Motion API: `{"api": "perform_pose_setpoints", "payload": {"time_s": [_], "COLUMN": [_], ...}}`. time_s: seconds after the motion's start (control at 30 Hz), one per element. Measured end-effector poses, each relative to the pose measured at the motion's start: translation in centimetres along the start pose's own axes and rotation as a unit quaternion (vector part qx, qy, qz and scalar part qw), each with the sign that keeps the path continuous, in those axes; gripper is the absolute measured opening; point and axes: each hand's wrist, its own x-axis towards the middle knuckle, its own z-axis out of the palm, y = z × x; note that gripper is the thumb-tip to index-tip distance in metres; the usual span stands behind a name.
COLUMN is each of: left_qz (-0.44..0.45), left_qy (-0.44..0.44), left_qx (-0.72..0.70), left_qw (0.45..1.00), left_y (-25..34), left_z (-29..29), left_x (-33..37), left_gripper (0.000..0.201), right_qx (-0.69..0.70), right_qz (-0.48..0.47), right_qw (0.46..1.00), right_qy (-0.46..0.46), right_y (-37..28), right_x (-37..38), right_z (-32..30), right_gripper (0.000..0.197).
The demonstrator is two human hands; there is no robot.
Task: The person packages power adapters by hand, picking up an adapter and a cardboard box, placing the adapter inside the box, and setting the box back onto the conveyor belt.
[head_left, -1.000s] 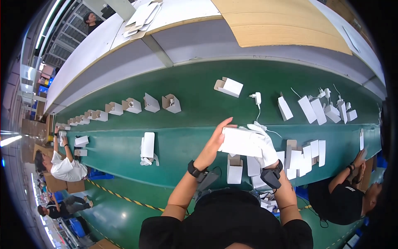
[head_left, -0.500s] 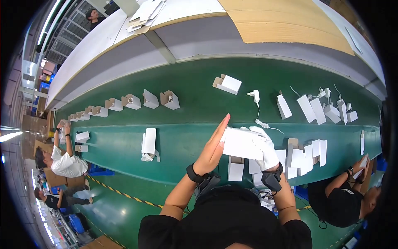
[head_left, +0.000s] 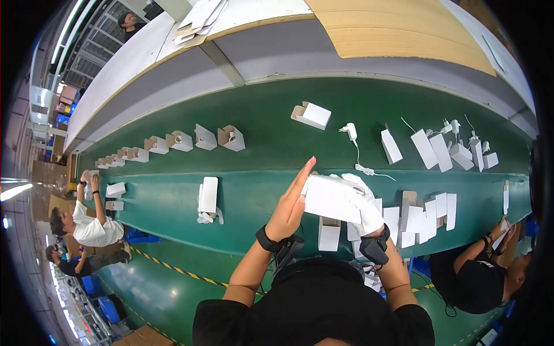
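Observation:
A closed-looking white carton (head_left: 331,199) is held above the green bench, between my two hands. My right hand (head_left: 367,209), in a white glove, grips its right end. The bare left hand (head_left: 291,206) presses its palm to the carton's left end, fingers stretched upward and the thumb by the edge. Just beneath, partly covered by the carton, an open white box (head_left: 329,235) stands on the bench. Beyond my hands lies a white plug adapter (head_left: 350,132) with its cable (head_left: 369,170).
On the left runs a row of open boxes (head_left: 179,141). More cartons (head_left: 424,222) cluster at right, and another carton (head_left: 311,115) lies at the far side. A white box (head_left: 208,195) rests on clear plastic. Co-workers sit at right (head_left: 473,279) and stand at left (head_left: 95,228).
My hands and the carton have shifted slightly left, still together. The boxes and adapter on the far strip have also slid a little left.

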Motion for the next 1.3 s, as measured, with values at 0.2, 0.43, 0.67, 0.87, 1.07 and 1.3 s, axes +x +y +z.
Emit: {"api": "perform_pose_setpoints", "payload": {"time_s": [0.2, 0.43, 0.67, 0.87, 1.07, 1.3], "left_qz": [0.016, 0.044, -0.053, -0.107, -0.106, -0.253], "left_qy": [0.051, 0.017, 0.003, 0.264, 0.215, 0.296], "left_qx": [-0.198, 0.257, 0.384, -0.022, 0.141, -0.147], "left_qw": [0.979, 0.965, 0.922, 0.958, 0.960, 0.909], "left_y": [-1.0, -1.7, -11.6, -26.1, -27.2, -10.7], "left_z": [1.7, -0.4, -2.3, -12.6, -14.0, -3.9], "left_x": [-0.6, -0.8, 2.6, 0.9, -0.8, -4.3], "left_gripper": [0.081, 0.085, 0.084, 0.079, 0.086, 0.052], "right_qx": [-0.067, -0.398, -0.459, -0.810, -0.848, -0.369], "right_qz": [-0.036, -0.166, -0.163, -0.296, -0.334, -0.197], "right_qw": [0.997, 0.902, 0.873, 0.390, 0.289, 0.884], "right_qy": [0.005, -0.015, -0.021, 0.322, 0.293, 0.209], "right_y": [0.4, -1.5, 2.0, -0.2, 1.9, -3.2], "right_x": [-0.5, 1.2, 10.6, 23.0, 27.1, 13.6], "right_z": [0.5, -0.8, 1.3, -6.0, -15.2, -1.2], "right_gripper": [0.043, 0.044, 0.040, 0.047, 0.038, 0.026]}}
